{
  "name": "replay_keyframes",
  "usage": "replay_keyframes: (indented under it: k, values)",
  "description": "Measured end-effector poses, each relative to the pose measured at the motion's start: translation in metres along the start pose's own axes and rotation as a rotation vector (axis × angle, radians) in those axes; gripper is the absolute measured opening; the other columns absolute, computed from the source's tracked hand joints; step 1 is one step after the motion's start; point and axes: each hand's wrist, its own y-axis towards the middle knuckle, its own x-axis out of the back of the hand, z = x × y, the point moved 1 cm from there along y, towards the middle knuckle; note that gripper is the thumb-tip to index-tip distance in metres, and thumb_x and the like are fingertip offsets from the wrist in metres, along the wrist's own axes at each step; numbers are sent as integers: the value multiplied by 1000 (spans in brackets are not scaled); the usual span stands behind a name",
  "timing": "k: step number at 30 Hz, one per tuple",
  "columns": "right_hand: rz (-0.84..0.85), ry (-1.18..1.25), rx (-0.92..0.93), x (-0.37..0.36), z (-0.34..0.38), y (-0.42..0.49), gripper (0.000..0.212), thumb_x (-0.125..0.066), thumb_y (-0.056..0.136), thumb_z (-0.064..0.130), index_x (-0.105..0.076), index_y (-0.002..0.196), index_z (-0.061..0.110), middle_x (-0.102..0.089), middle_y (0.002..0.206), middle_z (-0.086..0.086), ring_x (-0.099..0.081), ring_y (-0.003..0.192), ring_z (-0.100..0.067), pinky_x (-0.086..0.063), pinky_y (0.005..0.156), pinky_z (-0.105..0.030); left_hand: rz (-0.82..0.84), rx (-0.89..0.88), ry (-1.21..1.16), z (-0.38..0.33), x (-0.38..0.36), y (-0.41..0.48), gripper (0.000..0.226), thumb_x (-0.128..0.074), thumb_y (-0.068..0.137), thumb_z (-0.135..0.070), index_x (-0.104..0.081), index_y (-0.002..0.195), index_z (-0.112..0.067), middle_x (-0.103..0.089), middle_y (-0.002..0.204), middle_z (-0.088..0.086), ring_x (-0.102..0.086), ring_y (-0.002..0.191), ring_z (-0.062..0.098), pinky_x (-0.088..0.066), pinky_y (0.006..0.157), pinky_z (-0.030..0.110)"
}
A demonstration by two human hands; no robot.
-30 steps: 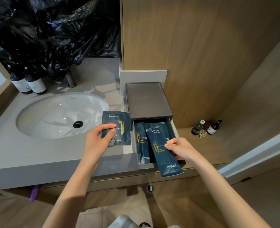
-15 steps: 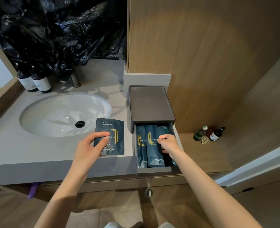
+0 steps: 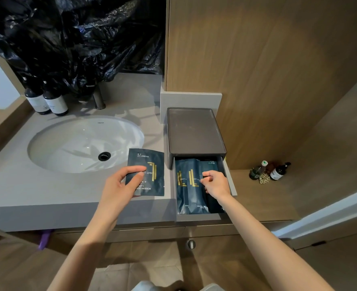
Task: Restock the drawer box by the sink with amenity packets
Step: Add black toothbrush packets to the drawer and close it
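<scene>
A dark grey drawer box [image 3: 195,132] stands on the counter right of the sink, its drawer [image 3: 198,217] pulled out toward me. Inside lie several dark blue packets with gold marks; the middle dental-kit packet [image 3: 194,192] lies lengthwise. My right hand [image 3: 215,183] is inside the drawer, fingers curled over the packets on the right side. My left hand [image 3: 119,185] holds a wider blue shower-cap packet [image 3: 149,173] over the counter edge, thumb on top, just left of the drawer.
A white oval sink [image 3: 85,143] with a faucet [image 3: 99,99] fills the grey counter [image 3: 26,190]. Two dark bottles [image 3: 47,101] stand at the back left under a black plastic bag [image 3: 74,38]. Small bottles [image 3: 270,171] sit on the lower wooden shelf at right.
My right hand pushed the long packet, which stuck out over the drawer front, fully into the drawer and now stays on the packets. My left hand holds the shower-cap packet as before.
</scene>
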Motion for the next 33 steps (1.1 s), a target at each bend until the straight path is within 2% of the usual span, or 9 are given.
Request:
replay_keyframes:
  k: [3,5,7,10,13,16,28,30,33]
  values:
    - [22,-88,96,3,4,-2,42,-60,91,12,-54,133,13,-65,122,-5,-62,108,-21,-49,96,-29,0,0,0,-2,-1,0,17,-62,90,-14,-71,93,-28,-68,94,-12,-47,72,17,-41,62,22]
    - [87,-162,223,7,12,-7,62,-67,87,22,-41,144,17,-51,141,-2,-50,126,-22,-42,106,-34,7,-9,-3,-3,-1,-1,19,-61,90,-12,-71,92,-28,-68,97,-14,-48,62,7,-43,64,22]
    - [236,-279,360,11,21,-16,81,-71,82,35,-28,150,23,-26,157,4,-25,143,-23,-27,114,-41,19,-27,6,-2,-2,-1,22,-60,90,-8,-70,92,-28,-67,99,-18,-50,58,0,-46,65,16]
    - [480,-488,466,11,31,-22,105,-78,75,39,-9,154,24,5,162,7,1,148,-23,-17,117,-46,33,-43,18,-1,-4,-2,22,-60,90,-4,-70,94,-23,-67,99,-17,-52,57,-4,-44,59,9]
    - [567,-663,469,4,30,-17,119,-82,71,36,1,154,18,16,161,2,10,148,-23,-10,120,-48,44,-35,24,0,-6,-3,23,-60,90,-4,-70,95,-24,-67,97,-16,-52,57,-3,-44,57,8]
    - [582,-692,436,-2,29,-12,119,-83,70,33,1,154,16,18,160,2,10,148,-22,-11,119,-50,47,-34,25,0,-4,-3,24,-60,90,-6,-70,93,-28,-68,97,-17,-53,64,0,-44,62,11]
    - [623,-587,441,7,30,-12,113,-82,72,30,-4,154,18,12,161,5,2,149,-21,-6,118,-46,70,-69,73,-5,-11,-3,19,-59,90,-6,-69,97,-21,-66,100,-17,-48,58,2,-41,54,5]
    - [616,-440,421,15,37,-19,102,-78,76,33,-13,154,21,1,162,8,-9,149,-19,-14,119,-43,95,-79,74,-6,-11,-2,19,-60,89,-4,-67,95,-21,-66,100,-17,-58,72,3,-45,63,8]
    - [462,-249,485,32,58,-37,71,-65,89,30,-30,149,25,-26,157,8,-28,143,-12,-27,116,-32,157,-98,56,-4,-11,4,26,-61,87,1,-59,95,-24,-65,106,-7,-61,105,4,-50,85,26]
